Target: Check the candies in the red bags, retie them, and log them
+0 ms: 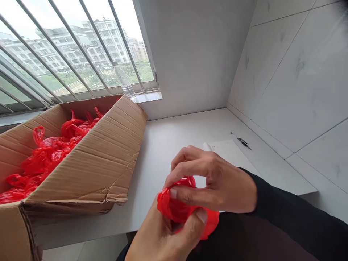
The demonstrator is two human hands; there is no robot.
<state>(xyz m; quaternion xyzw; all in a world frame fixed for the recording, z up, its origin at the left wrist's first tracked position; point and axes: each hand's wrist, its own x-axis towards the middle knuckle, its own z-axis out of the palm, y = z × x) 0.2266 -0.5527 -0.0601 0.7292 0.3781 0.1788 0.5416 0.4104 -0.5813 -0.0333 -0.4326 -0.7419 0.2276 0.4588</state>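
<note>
Room: white tiled wall point(299, 72) at the right, barred window point(67, 54) at the left with apartment blocks outside.
Surface: white counter point(168, 145), set into the corner.
Cardboard box point(103, 159): on the left of the counter, open, its near flap creased and torn at the edge.
Bundled red bags point(49, 152): many, heaped inside the box.
Sheet of paper point(231, 152): flat on the counter beyond the hands.
Right hand point(217, 181): black sleeve, fingers curled and closed on the top of the red plastic bag point(179, 208).
Left hand point(163, 235): beneath, palm cupping the bag, thumb pressed on its front.
Red plastic bag: crumpled into a small wad between both hands, held above the near edge of the counter, well apart from the box.
Water bottle point(123, 79): clear, upright on the sill behind the box.
Pen point(241, 141): lying near the wall, just beyond the paper.
Handling note: the film looks thin and springy. Keeping the lower thumb clamped while the upper fingers work would likely stop the wad from loosening.
</note>
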